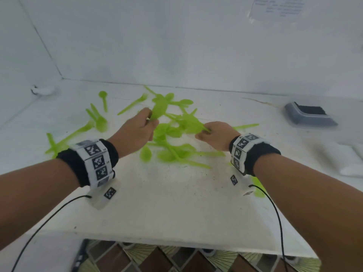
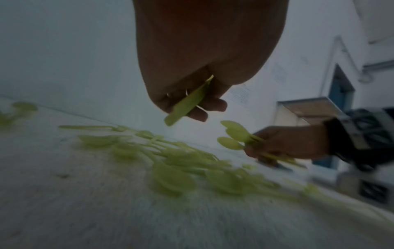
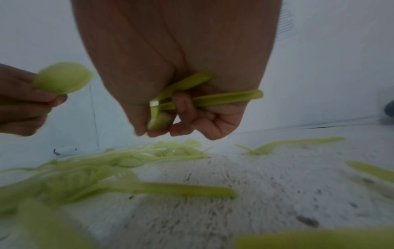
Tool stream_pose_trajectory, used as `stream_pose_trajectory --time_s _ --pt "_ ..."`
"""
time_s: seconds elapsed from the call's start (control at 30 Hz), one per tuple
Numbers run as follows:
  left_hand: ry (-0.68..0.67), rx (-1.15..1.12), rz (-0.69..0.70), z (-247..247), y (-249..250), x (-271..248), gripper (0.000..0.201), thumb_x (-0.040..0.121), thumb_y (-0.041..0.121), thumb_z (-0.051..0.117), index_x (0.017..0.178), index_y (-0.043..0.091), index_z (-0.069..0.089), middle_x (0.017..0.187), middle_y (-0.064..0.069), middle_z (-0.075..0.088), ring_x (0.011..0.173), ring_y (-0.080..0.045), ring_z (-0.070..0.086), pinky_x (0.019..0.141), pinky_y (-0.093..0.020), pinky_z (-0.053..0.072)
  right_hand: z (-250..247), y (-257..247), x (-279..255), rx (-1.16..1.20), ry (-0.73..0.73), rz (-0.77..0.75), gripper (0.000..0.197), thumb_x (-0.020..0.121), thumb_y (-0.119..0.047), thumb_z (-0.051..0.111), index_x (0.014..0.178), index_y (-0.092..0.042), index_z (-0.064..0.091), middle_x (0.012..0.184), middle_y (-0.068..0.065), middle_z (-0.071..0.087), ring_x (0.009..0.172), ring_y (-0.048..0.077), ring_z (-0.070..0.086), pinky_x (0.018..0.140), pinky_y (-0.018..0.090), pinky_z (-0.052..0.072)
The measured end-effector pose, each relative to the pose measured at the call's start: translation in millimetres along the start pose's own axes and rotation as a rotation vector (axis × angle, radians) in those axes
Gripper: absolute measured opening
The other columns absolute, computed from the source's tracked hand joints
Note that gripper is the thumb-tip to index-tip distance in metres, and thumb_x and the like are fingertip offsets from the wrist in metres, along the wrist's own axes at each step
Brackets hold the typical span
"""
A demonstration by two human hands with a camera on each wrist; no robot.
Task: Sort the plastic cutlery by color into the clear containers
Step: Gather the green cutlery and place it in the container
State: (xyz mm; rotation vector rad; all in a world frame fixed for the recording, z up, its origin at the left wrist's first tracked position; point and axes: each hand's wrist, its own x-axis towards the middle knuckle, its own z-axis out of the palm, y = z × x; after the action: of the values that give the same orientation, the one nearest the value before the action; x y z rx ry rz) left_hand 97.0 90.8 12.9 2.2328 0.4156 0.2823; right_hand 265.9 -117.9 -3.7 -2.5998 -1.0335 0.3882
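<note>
Two hands work over the white surface [image 1: 176,203]. Left hand [image 1: 137,130] pinches one green spoon [image 1: 160,108]; right hand [image 1: 218,136] clutches a bunch of spoons [image 2: 234,136]. Loose green cutlery [image 1: 172,152] lies scattered just beneath both grips.

Table: white top [image 1: 176,203], speckled with dark specks, filling the middle of the head view; near edge at 6 o'clock.
Walls: plain white, back wall [image 1: 176,36] at 12 o'clock, side wall [image 1: 19,46] at 10 o'clock, joined in a corner seam.
Paper: printed sheet [image 1: 279,6] stuck on the back wall at 1 o'clock, text too blurred to read.
Floor: patterned tiles [image 1: 157,260] in brown and pale green, below the table edge at 6 o'clock.
Doorway: blue opening [image 2: 341,87] seen from the left wrist at 3 o'clock.
Light: soft, even, cool.
</note>
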Motion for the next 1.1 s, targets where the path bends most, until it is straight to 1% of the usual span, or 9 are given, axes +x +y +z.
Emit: stream_pose_trajectory --time_s 0.2,0.3,0.37,0.43,0.53,0.67,0.87,0.97,1.1 --pt "-0.352 0.455 0.0 36.9 -2.6 -36.7 0.032 0.105 0.036 0.05 0.127 0.014 0.046 0.083 -0.001 0.058 0.077 -0.021 0.055 0.063 -0.034 0.034 16.3 0.0 4.8 0.044 -0.002 0.052 0.032 0.098 -0.039 0.058 0.106 -0.007 0.059 0.099 0.004 0.059 0.091 0.027 0.054 0.074 0.034 0.042" --pt "-0.411 0.521 -0.061 46.9 -7.4 -38.7 0.064 0.104 0.048 0.05 0.155 0.014 0.031 0.136 -0.013 0.06 0.123 -0.029 0.056 0.087 -0.032 0.042 24.9 -5.2 2.3 -0.024 -0.115 -0.016 0.034 0.092 -0.043 0.067 0.099 -0.01 0.065 0.084 -0.002 0.054 0.086 0.024 0.054 0.069 0.033 0.04" --pt "-0.416 0.535 -0.083 48.7 -7.4 -37.4 0.071 0.104 0.048 0.048 0.16 0.014 0.022 0.149 -0.013 0.052 0.134 -0.029 0.05 0.099 -0.033 0.041 25.8 -4.8 3.2 -0.035 -0.121 -0.029 0.031 0.09 -0.045 0.07 0.097 -0.015 0.069 0.081 -0.006 0.054 0.084 0.021 0.055 0.068 0.031 0.04" --pt "-0.393 0.508 -0.097 48.8 -7.0 -32.8 0.054 0.104 0.042 0.048 0.147 0.011 0.04 0.136 -0.013 0.06 0.121 -0.03 0.056 0.089 -0.034 0.045 24.8 -5.3 4.4 -0.064 -0.126 -0.029 0.031 0.091 -0.047 0.07 0.095 -0.016 0.07 0.081 -0.005 0.058 0.083 0.019 0.057 0.069 0.029 0.041" --pt "-0.303 0.38 -0.136 45.9 -5.0 -27.6 0.025 0.099 0.039 0.052 0.095 0.014 0.051 0.091 -0.005 0.061 0.083 -0.024 0.057 0.066 -0.035 0.04 25.5 -8.0 4.5 -0.107 -0.153 -0.036 0.034 0.093 -0.047 0.067 0.091 -0.013 0.068 0.08 -0.001 0.06 0.081 0.021 0.058 0.067 0.03 0.042" --pt "-0.211 0.228 -0.16 42.6 -4.5 -28.1 0.02 0.096 0.041 0.062 0.085 0.027 0.053 0.083 0.005 0.06 0.081 -0.017 0.058 0.065 -0.03 0.04 23.5 -5.5 3.0 -0.068 -0.168 -0.01 0.039 0.095 -0.044 0.065 0.098 -0.006 0.07 0.086 0.005 0.063 0.081 0.022 0.058 0.068 0.03 0.043" --pt "-0.132 -0.035 -0.351 43.0 -16.7 -23.0 0.035 0.087 0.025 0.079 0.105 0.014 0.05 0.106 0.002 0.063 0.107 -0.016 0.064 0.077 -0.033 0.049 14.8 -4.6 -1.3 -0.057 -0.186 0.035 0.034 0.093 -0.037 0.063 0.081 -0.005 0.063 0.075 0.004 0.055 0.073 0.022 0.052 0.065 0.029 0.041" --pt "-0.086 -0.176 -0.414 42.2 -8.2 -17.9 0.042 0.086 0.017 0.078 0.114 0.011 0.048 0.098 -0.001 0.057 0.081 -0.016 0.056 0.057 -0.026 0.044 11.8 -5.8 1.3 -0.038 -0.13 0.073 0.033 0.095 -0.031 0.057 0.07 -0.011 0.047 0.07 0.002 0.047 0.068 0.022 0.047 0.056 0.028 0.035" --pt "-0.083 -0.333 -0.467 34.9 -0.1 -14.7 0.026 0.089 0.008 0.063 0.074 0.017 0.044 0.07 -0.001 0.03 0.057 -0.016 0.02 0.048 -0.024 0.02 12.8 -6.3 2.9 0.031 -0.146 0.081 0.022 0.088 -0.035 0.067 0.081 -0.013 0.065 0.075 -0.002 0.058 0.073 0.019 0.056 0.063 0.027 0.044"
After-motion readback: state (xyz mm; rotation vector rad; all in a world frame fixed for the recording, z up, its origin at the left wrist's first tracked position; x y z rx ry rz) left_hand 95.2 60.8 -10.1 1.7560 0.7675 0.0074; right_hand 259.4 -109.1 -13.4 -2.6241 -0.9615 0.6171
